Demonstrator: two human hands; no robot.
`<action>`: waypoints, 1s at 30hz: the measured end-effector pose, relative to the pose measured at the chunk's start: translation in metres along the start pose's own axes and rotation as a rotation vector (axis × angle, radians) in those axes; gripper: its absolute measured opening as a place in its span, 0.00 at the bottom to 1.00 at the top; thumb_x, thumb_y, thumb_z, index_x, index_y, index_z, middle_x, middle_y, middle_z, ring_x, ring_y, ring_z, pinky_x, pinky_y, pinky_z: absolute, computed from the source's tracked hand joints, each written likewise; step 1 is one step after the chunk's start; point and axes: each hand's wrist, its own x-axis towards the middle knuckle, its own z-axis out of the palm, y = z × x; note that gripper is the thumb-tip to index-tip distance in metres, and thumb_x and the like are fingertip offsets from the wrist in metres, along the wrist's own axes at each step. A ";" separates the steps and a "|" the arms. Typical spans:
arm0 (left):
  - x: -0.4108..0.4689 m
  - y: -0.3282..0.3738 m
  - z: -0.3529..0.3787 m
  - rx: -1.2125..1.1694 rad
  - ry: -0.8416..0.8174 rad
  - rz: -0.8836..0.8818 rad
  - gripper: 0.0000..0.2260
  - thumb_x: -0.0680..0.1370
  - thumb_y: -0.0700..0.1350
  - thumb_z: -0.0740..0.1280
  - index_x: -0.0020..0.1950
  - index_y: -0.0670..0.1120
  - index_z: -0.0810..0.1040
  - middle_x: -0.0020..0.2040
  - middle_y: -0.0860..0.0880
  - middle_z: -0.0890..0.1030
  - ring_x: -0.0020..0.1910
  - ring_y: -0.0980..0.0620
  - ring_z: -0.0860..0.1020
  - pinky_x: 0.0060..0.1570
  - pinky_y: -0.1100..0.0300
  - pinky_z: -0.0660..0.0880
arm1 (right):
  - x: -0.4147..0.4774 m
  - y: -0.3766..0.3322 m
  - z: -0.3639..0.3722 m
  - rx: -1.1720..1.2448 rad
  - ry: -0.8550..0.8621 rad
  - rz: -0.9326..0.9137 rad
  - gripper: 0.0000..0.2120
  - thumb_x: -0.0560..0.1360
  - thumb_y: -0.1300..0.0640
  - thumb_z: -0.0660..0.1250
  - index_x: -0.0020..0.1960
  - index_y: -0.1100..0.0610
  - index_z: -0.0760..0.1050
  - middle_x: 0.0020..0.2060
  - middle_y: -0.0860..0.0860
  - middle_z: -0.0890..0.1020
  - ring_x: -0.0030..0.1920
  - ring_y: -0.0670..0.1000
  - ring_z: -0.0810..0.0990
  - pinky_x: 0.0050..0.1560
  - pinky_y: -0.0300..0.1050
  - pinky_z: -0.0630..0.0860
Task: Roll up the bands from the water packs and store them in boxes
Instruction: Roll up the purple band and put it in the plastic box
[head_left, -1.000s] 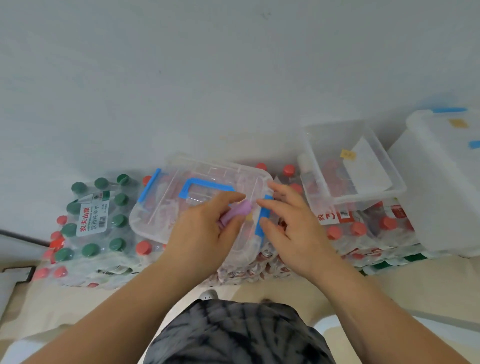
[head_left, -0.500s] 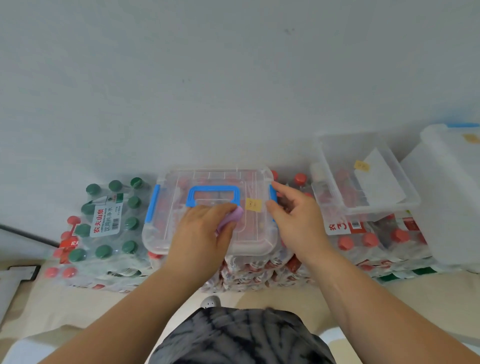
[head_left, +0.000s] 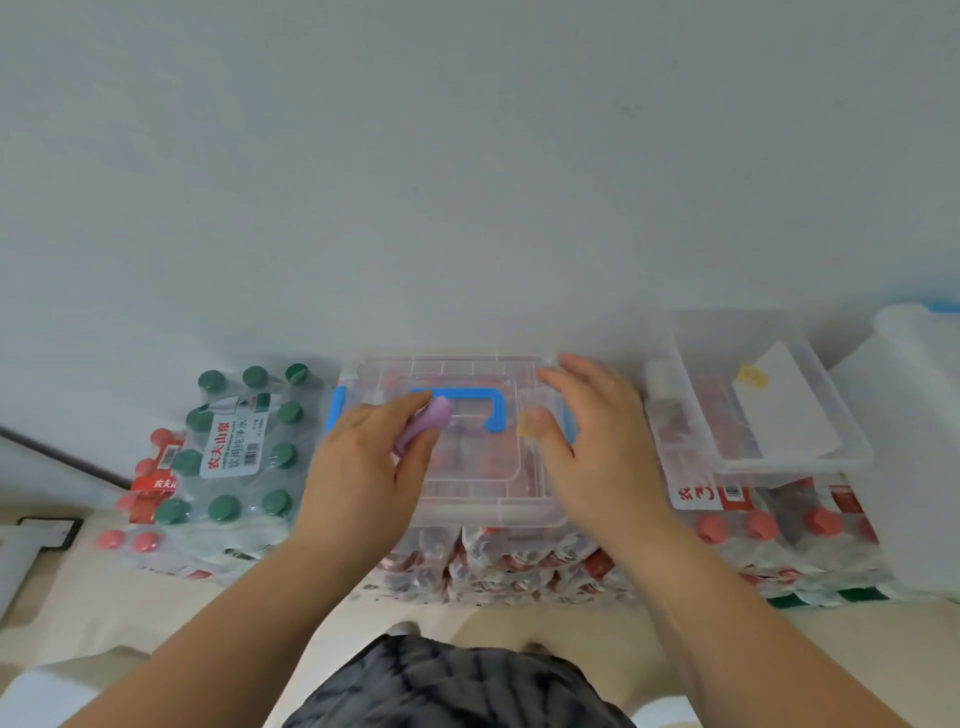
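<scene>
Item 1. Purple band roll (head_left: 427, 425): a short rolled cylinder, pinched between the thumb and curled fingers of the left hand (head_left: 363, 478); its end pokes out past the fingertips, over the lid.

Item 2. Clear box (head_left: 493, 512): lidded and see-through, lying directly beneath both sets of fingers. Its blue handle (head_left: 497, 411) lies flat just beyond the left fingertips, and a blue latch (head_left: 337, 410) sits to the outer side of the left knuckles.

Item 3. Right hand (head_left: 597, 452): holds nothing, fingers loosely spread over the right end of the lid; whether they press it cannot be told. A yellow sticker (head_left: 524, 427) lies at the thumb tip.

Item 4. Red-capped water packs (head_left: 493, 564): shrink-wrapped, stacked under the box, below both wrists.

Item 5. Green-capped water pack (head_left: 239, 447): labelled, well left of the left fingers.

Item 6. Open clear tray (head_left: 789, 463): just right of the right fingers, on more red-capped bottles, holding a white sheet (head_left: 784, 415).

Item 7. White bin (head_left: 909, 441): beyond the tray, at the frame's right edge.

Item 8. Surroundings: a plain pale wall (head_left: 467, 156) behind everything and far past the fingertips; a beige floor (head_left: 104, 597) under the packs, near the forearms.
</scene>
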 end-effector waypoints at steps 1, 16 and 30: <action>0.002 -0.009 -0.007 -0.001 0.010 -0.016 0.11 0.79 0.48 0.69 0.60 0.49 0.82 0.39 0.54 0.79 0.40 0.52 0.75 0.41 0.67 0.70 | 0.002 -0.014 0.005 -0.043 -0.044 -0.051 0.18 0.78 0.50 0.65 0.66 0.52 0.78 0.69 0.52 0.76 0.71 0.55 0.70 0.73 0.55 0.66; 0.024 -0.121 -0.054 -0.160 -0.150 0.391 0.13 0.78 0.47 0.67 0.61 0.44 0.82 0.55 0.51 0.85 0.56 0.56 0.79 0.59 0.67 0.72 | 0.005 -0.098 0.088 -0.401 -0.584 -0.024 0.36 0.70 0.23 0.49 0.76 0.33 0.56 0.81 0.42 0.53 0.81 0.51 0.45 0.78 0.59 0.44; 0.060 -0.137 -0.037 -0.259 -0.301 0.630 0.13 0.81 0.47 0.64 0.61 0.43 0.81 0.46 0.49 0.84 0.45 0.51 0.79 0.49 0.57 0.73 | 0.006 -0.097 0.091 -0.317 -0.483 0.038 0.34 0.70 0.25 0.58 0.74 0.36 0.66 0.79 0.37 0.59 0.81 0.47 0.50 0.78 0.55 0.48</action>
